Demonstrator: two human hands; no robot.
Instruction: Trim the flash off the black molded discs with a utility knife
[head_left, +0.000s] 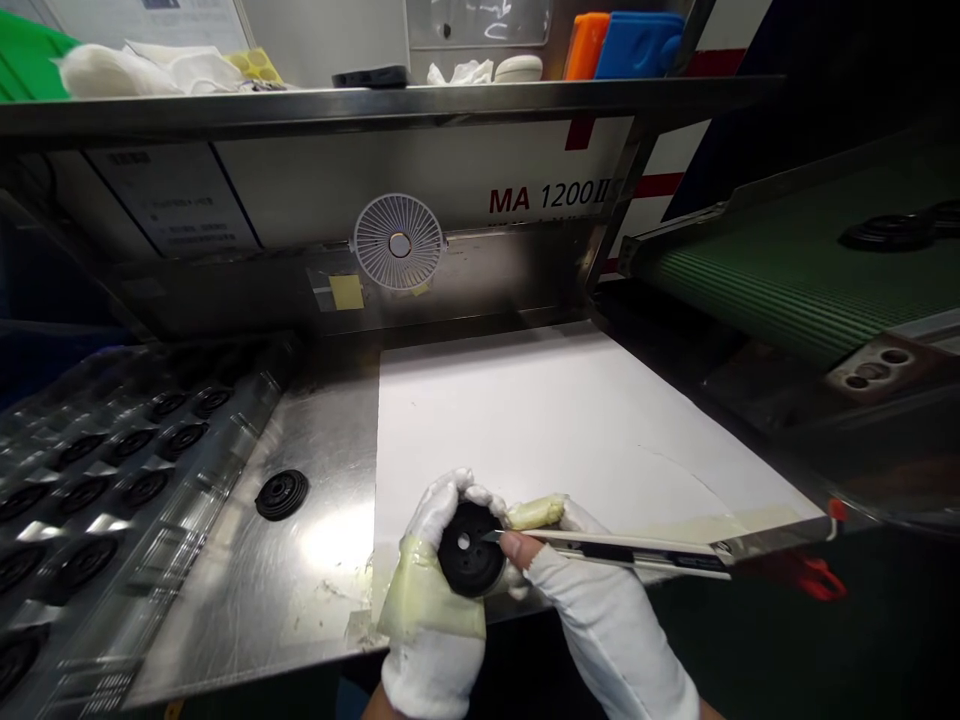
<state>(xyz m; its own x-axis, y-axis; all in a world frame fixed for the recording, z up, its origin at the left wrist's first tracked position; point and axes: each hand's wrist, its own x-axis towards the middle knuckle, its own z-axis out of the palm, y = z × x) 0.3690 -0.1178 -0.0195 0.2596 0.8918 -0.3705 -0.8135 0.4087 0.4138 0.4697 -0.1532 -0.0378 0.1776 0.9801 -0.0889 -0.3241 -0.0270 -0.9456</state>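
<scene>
Head view: the left hand point(442, 575), in a white cloth glove with yellowish covering, curls around a black disc point(459, 570); the right hand point(574, 585), gloved with its thumb bare, closes on a slim knife point(637, 552), blade at the disc's face. A clear plastic tray point(217, 475) holds round black parts point(146, 488). The disc, above the white sheet's point(540, 420) near edge, has a central hole.

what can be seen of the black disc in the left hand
The black disc is round, looks like slightly glossy plastic, and has a small light-showing hole near its middle. Its flat-looking face is turned toward the camera, above the near part of the white sheet. The gloved left hand grips its edge. A knife blade overlaps its right side; contact is unclear.
</scene>
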